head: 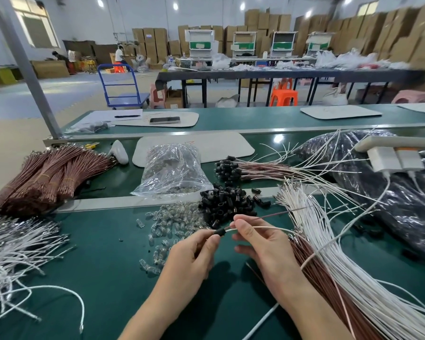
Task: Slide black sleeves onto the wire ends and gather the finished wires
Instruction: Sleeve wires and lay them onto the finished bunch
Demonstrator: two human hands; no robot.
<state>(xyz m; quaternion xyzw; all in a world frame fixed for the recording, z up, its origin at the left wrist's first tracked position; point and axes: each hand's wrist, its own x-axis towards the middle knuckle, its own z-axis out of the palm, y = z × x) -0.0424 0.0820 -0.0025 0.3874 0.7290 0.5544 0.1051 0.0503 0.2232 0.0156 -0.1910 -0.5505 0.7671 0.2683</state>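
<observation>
Sleeve (220,232) sits pinched in left hand (194,253), on 2 wires (268,227) pinched by right hand (263,246).

sleeve (220,232) black | wire (260,228) white | table (108,266) green

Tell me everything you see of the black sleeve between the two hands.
The black sleeve is a short dark tube, rubber or plastic by its look, almost level above the green table. The left hand pinches it. A white wire, pinched by the right hand, leaves its right end.
</observation>
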